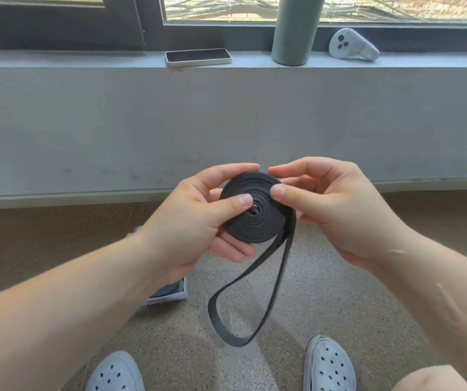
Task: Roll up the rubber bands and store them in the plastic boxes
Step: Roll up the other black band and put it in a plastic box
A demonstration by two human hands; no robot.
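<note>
Black rubber band [254,230] was mostly wound into a flat spiral coil, held in the air between both hands, above the floor [325,292].

Left hand [195,224]: grip held the coil, thumb pressed on top near the centre hole, fingers curled underneath.

Right hand [336,210]: grip pinched the coil's right edge, thumb on top, index finger curved over the far rim.

Unwound tail of the band hung down from the coil's right side as a long loop [235,341], its bottom between the two grey perforated shoes [328,365]. Could not tell whether it touched the floor.

Plastic box [170,294] sat on the floor, mostly hidden behind the left forearm; contents not readable.

On the windowsill [57,59], well apart from the hands: phone [198,57] lying flat, green bottle [294,29] upright, white controller [350,45].
</note>
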